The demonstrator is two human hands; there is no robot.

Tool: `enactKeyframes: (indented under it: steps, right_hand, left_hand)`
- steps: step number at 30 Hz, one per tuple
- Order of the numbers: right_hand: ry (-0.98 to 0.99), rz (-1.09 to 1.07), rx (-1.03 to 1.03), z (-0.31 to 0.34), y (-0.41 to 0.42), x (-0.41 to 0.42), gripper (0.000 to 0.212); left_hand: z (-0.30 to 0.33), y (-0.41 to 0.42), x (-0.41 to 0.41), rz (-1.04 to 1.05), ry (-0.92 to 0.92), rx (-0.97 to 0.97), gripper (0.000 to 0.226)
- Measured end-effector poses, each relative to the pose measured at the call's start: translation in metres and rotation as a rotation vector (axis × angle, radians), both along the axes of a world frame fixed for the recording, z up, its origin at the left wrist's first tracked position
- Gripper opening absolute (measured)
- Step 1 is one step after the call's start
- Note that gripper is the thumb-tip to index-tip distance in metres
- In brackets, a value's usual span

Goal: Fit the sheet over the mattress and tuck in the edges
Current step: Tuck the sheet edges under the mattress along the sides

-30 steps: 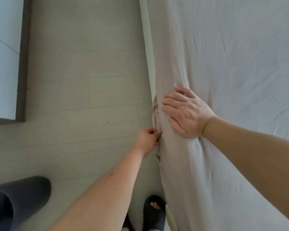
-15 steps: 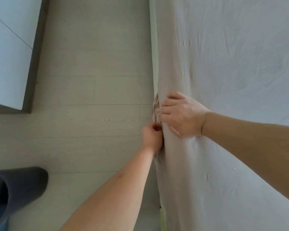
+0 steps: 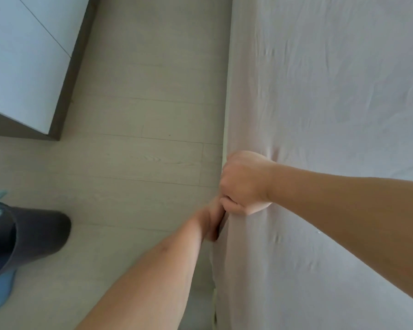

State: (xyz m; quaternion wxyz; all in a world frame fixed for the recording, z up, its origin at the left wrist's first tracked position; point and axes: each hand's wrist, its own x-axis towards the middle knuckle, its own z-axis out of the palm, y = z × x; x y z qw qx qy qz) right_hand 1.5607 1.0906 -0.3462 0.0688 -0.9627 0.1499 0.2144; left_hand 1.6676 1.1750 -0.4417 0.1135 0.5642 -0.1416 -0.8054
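1. Pale pinkish-white cotton fitted sheet [image 3: 332, 91] covers the mattress top, filling the frame from 12 through 5 o'clock; its side drop runs along the bed's left edge.
2. That edge is the long axis: a straight line from 12 to 6 o'clock, with light wood-plank floor [image 3: 141, 139] on the 9 o'clock side.
3. Right hand [image 3: 244, 182] sits on the edge just below frame centre, fingers curled over the fold, gripping sheet fabric.
4. Left hand [image 3: 212, 217] comes up from 7 o'clock, touching the right hand's underside, fingers buried between sheet drop and bed side; whether it is clenched on the fabric I cannot tell.
5. Judgement: both hands are on the seam and the left is lower, so it does the tuck, pushing toward 3 o'clock under the mattress.
6. Loose slack shows toward 6 o'clock, likely the next section.
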Motion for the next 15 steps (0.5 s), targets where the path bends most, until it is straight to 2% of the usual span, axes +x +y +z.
enactKeyframes:
  steps: [3, 4, 5, 6, 7, 8, 9, 11, 15]
  right_hand:
    - [-0.058, -0.035, -0.009, -0.008, 0.003, -0.001, 0.044]
    - [-0.069, -0.064, -0.012, -0.011, 0.005, -0.002, 0.043]
    - [-0.068, -0.086, -0.031, -0.012, 0.005, -0.001, 0.042]
    - [-0.061, -0.109, -0.051, -0.014, 0.006, -0.002, 0.042]
    - [-0.075, -0.139, -0.065, -0.015, 0.007, -0.003, 0.041]
    - [-0.111, -0.170, -0.079, -0.015, 0.009, -0.004, 0.037]
    - [-0.161, -0.209, -0.099, -0.016, 0.012, -0.005, 0.033]
    - [-0.258, -0.290, -0.170, -0.019, 0.020, -0.007, 0.024]
    - [-0.341, -0.455, -0.246, -0.021, 0.046, -0.005, 0.021]
  left_hand:
    - [0.016, -0.029, 0.017, -0.770, -0.189, 0.284, 0.051]
    - [0.021, -0.039, 0.025, -0.972, -0.286, 0.326, 0.061]
    - [0.021, -0.048, 0.032, -1.080, -0.406, 0.290, 0.068]
    - [0.021, -0.053, 0.036, -1.077, -0.506, 0.168, 0.069]
    - [0.017, -0.054, 0.040, -0.973, -0.562, -0.009, 0.059]
    - [0.013, -0.050, 0.044, -0.800, -0.558, -0.149, 0.044]
    - [0.009, -0.045, 0.045, -0.601, -0.498, -0.202, 0.034]
    - [-0.001, -0.025, 0.043, -0.315, -0.373, -0.170, 0.031]
    - [-0.012, 0.027, 0.042, -0.239, -0.317, -0.082, 0.039]
